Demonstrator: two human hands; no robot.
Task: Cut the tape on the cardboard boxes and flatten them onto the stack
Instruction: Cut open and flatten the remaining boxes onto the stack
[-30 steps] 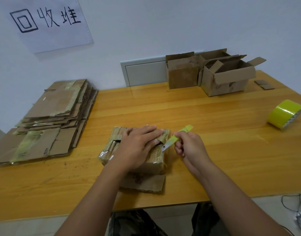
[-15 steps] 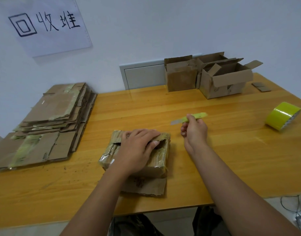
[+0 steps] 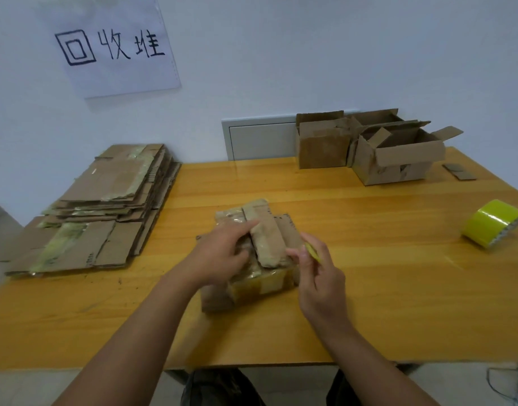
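Observation:
A small taped cardboard box (image 3: 263, 241) sits in the middle of the wooden table (image 3: 384, 259), its top flaps raised. My left hand (image 3: 222, 253) grips the box's left flap with curled fingers. My right hand (image 3: 316, 273) is at the box's right side and holds a yellow-green utility knife (image 3: 312, 252), mostly hidden in the fingers. A stack of flattened cardboard (image 3: 105, 206) lies at the table's left end.
Two open cardboard boxes (image 3: 322, 145) (image 3: 398, 159) stand at the back right by the wall. A roll of yellow tape (image 3: 492, 227) lies at the right edge. A small cardboard scrap (image 3: 458, 171) lies near the far right corner. A handwritten paper sign (image 3: 114, 48) hangs on the wall.
My right hand came back from the raised position to the box's right side with the knife. My left hand went from pressing the box top to lifting its flaps, which now stand up.

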